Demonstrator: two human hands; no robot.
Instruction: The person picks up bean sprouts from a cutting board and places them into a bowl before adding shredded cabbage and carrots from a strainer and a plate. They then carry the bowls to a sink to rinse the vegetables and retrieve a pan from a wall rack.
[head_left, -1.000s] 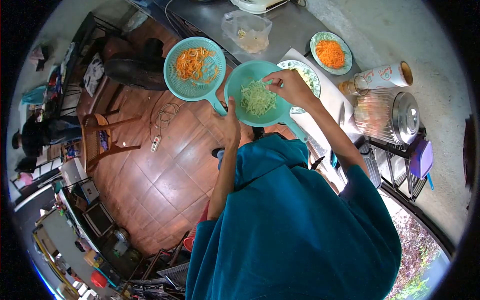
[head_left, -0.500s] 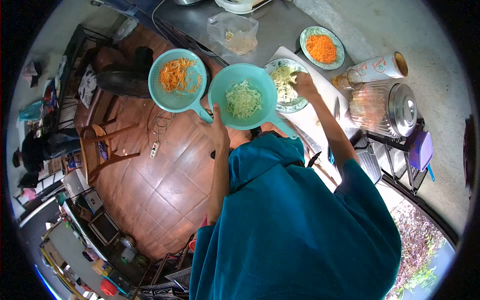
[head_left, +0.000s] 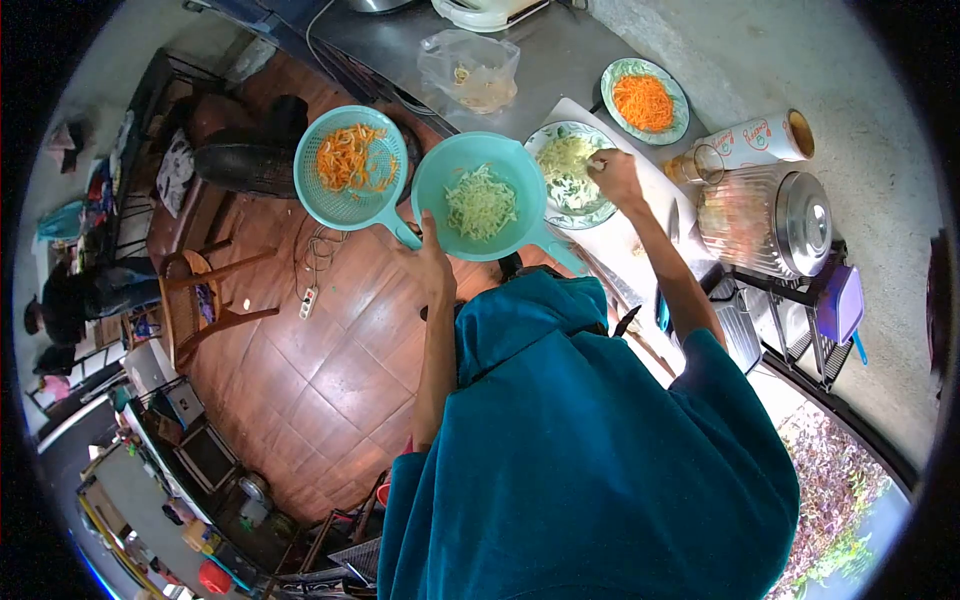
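Knife between plate and jar

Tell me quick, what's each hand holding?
Left hand: closed, holding the turquoise bowl and colander.
Right hand: fingers curled over the plate; cannot tell if holding anything.

The bowl and strainer are turquoise, the shirt teal, both plates patterned green-and-white.
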